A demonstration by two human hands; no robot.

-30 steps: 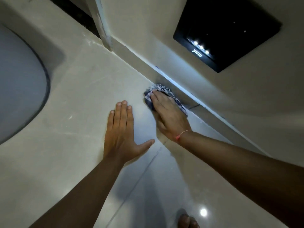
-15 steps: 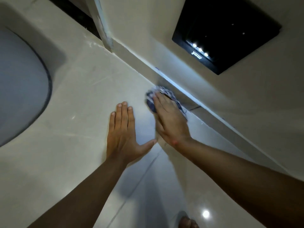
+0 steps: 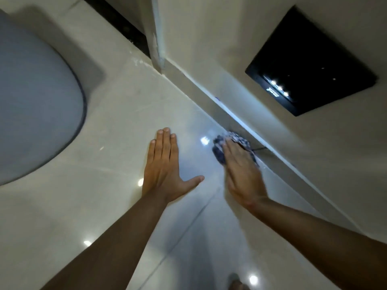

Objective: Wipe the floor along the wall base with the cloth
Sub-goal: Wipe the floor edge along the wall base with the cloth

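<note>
Right hand: flat, fingers extended, pressing the cloth down onto the floor; palm-down press, not a closed grip. Motion-blurred.
Left hand: open, fingers together, thumb out, flat on the floor as a brace; holds nothing.
Cloth location: bunched under the right fingertips, just beside the skirting at the wall base; whether it touches the skirting, cannot tell.
Cloth material: soft woven fabric, blue-and-white pattern, crumpled into a lump, not spread flat.
Floor: glossy pale tile, hard, mirror-like highlights; a thin grout line runs between the forearms.
Wall: smooth and matt, with a black rectangular panel set in it.
Other: rounded grey object at left, unidentified.
Risk, slip: polished tile likely slick if damp; the bracing palm could slide.
Risk, missed strip: a bunched cloth may ride short of the floor-wall corner, leaving dirt there.
Risk, knuckles: fast strokes close to the skirting could scrape fingers on it.
Risk, snag: a dark thin line beside the cloth, perhaps a crack or thread, might catch the fabric.
</note>
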